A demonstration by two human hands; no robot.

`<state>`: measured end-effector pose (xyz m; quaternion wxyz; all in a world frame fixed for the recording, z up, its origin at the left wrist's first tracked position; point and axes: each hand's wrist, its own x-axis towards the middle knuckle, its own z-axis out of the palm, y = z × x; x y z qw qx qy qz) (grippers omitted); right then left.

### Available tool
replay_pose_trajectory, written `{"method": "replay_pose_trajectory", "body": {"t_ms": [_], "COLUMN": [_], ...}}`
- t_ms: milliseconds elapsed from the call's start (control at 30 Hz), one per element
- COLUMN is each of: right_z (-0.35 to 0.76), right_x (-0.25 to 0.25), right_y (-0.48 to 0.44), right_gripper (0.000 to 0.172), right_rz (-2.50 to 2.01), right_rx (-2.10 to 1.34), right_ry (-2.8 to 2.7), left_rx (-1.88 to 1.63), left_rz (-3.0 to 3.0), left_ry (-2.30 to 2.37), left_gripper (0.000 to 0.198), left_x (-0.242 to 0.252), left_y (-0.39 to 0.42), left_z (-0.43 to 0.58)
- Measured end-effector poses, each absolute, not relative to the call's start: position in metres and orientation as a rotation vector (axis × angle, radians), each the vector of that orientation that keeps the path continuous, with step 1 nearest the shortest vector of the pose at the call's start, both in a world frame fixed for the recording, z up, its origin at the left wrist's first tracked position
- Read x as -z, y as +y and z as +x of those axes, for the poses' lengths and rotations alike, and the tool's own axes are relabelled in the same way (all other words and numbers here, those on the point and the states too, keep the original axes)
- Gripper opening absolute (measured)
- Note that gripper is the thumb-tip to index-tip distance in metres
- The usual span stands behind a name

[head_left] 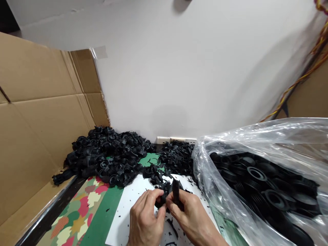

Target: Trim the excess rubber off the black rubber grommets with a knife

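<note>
My left hand [145, 216] is closed, thumb and fingers pinching a small black ribbed rubber bellows [160, 201]. Close against it, my right hand [192, 213] grips a dark, flat, upright strip-like piece [176, 191]; whether it is a tool or rubber I cannot tell. The fingertips of both hands nearly meet, hiding part of the bellows. Beneath them lies a white sheet [123, 218] strewn with thin black rubber scraps. Just beyond my fingers, more black pieces [155, 174] sit at the sheet's far edge.
A heap of black ribbed rubber parts [110, 153] rises at the left, beside a pile of black shavings [176, 157]. On the right, a clear plastic bag [205, 171] holds larger black bellows [256, 173]. Cardboard [46, 112] walls the left; a power strip [164, 140] lies along the wall.
</note>
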<state>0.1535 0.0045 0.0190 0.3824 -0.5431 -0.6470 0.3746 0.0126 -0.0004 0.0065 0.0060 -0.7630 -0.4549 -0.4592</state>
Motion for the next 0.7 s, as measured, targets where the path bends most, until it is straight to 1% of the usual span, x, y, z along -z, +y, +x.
{"method": "replay_pose_trajectory", "body": {"t_ms": [167, 300, 467, 567, 700], "right_z": [0.1508, 0.1513, 0.1559, 0.158, 0.1584], "right_x": [-0.0215, -0.0201, -0.0213, -0.0244, -0.0257], "right_y": [0.0034, 0.004, 0.0069, 0.0071, 0.0056], "right_gripper": [0.013, 0.011, 0.014, 0.02, 0.022], "right_rz": [-1.465, -1.5, -1.457, -1.38, -1.326], "right_rx": [-0.917, -0.913, -1.034, -1.134, -1.173], "right_ry": [-1.668, -1.627, -1.56, -1.548, -1.547], "left_rx": [1.418, 1.424, 1.516, 1.571, 1.5], "left_rz": [-2.462, -2.522, -2.483, -2.423, -2.392], "left_ry": [-1.416, -1.694, -1.984, -2.007, -1.882], "left_gripper": [0.03, 0.035, 0.031, 0.031, 0.03], "left_x": [-0.005, -0.0014, -0.001, -0.0022, -0.0048], "left_y": [-0.0007, 0.0012, 0.0032, 0.0031, 0.0011], "left_z": [0.0111, 0.0106, 0.012, 0.0122, 0.0117]}}
